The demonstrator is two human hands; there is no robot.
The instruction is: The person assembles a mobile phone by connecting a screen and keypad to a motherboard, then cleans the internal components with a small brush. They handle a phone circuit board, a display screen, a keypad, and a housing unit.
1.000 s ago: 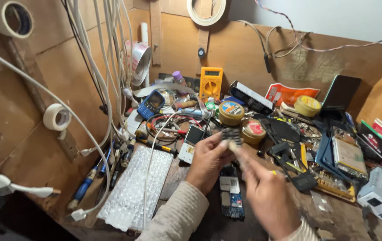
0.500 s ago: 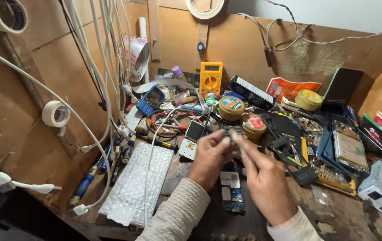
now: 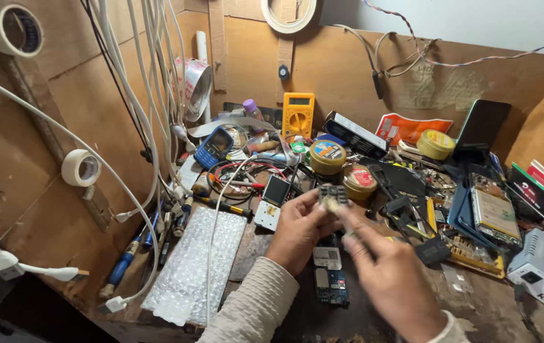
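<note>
Both hands, left hand (image 3: 300, 228) and right hand (image 3: 383, 279), are pinching a small keypad part (image 3: 333, 194) at twelve o'clock; slipping into the table (image 3: 272, 254) clutter seems likely

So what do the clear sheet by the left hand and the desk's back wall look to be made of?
The clear bubbled sheet looks like glossy plastic bubble wrap: rows of shiny blisters. The brown back wall seems to be matte plywood or hardboard, its surface flat and faintly grained.
</note>
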